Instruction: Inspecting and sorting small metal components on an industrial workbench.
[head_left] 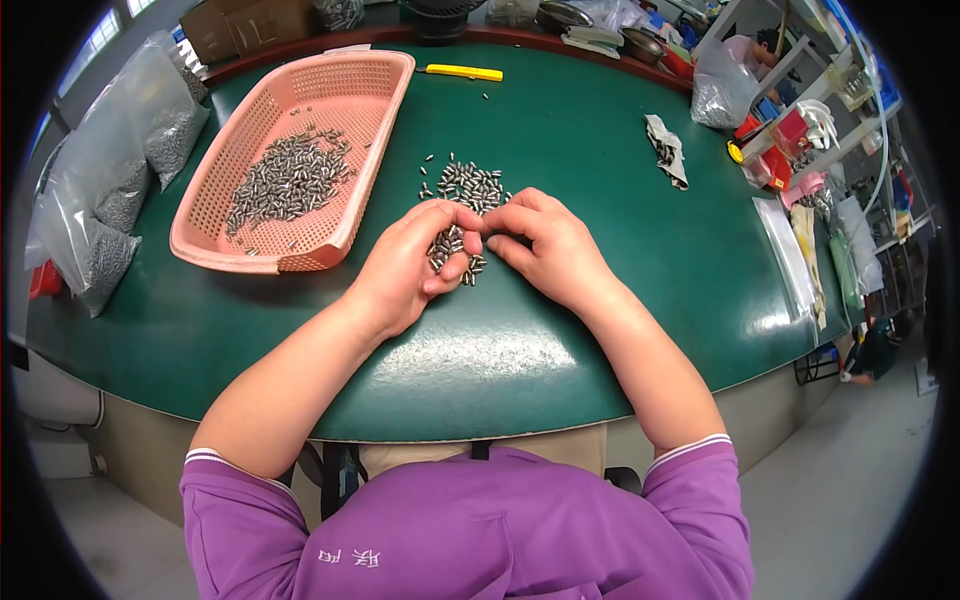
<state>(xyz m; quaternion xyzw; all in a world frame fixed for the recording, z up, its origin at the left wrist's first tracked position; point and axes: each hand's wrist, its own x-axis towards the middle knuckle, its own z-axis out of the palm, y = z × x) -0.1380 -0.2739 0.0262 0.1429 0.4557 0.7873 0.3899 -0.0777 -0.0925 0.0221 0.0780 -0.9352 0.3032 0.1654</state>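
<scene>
Bags [110,195] of clear plastic, full of small grey things, are at the left side of the green desk [610,130]. To the right of them lies a pink basket [250,125] with many small holes in its walls. A wide heap of shiny metal pieces [290,178] covers a part of its bottom. Next comes the left hand [400,265], at the near side of the desk. Its fingers are curved like a cup and they hold a group of the same metal pieces, which can be seen in the palm. Beyond this hand, a yellow cutter [465,72] lies to the right of the basket's far corner. Nearer, a loose pile [470,185] of metal pieces is spread just on the far side of both hands. The right hand [555,250] is just beside the left one, with its fingers bent toward the held pieces; whether they grip a piece, I cannot tell. Farther to the right, a crumpled white paper [665,150] lies well apart from the hands. At the far right is another full plastic bag [722,85], and nearer, long clear sheets [785,255] lie along the edge.
</scene>
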